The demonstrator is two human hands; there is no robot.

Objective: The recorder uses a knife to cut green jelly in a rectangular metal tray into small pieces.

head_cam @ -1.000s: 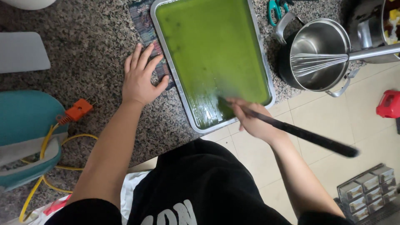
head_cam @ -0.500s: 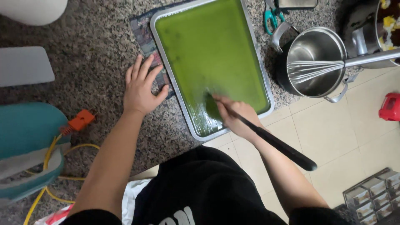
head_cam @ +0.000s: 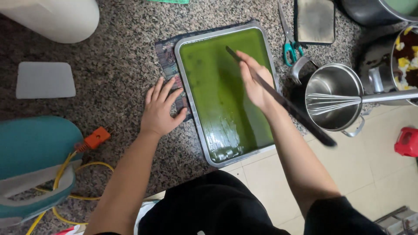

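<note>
On the desk (head_cam: 109,52), right hand (head_cam: 257,82) pinched the spatula (head_cam: 278,98), smoothing green batter (head_cam: 217,87); left hand (head_cam: 159,109), fingers spread, steadied tray (head_cam: 198,126); next pass would need level blade.

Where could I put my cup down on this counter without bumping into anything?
The speckled counter is bare between the white rounded container, the pale flat scraper and the tray of green batter. Below the left hand, beside the orange plug, is also bare. It is crowded by the scissors, steel pot and whisk.
</note>
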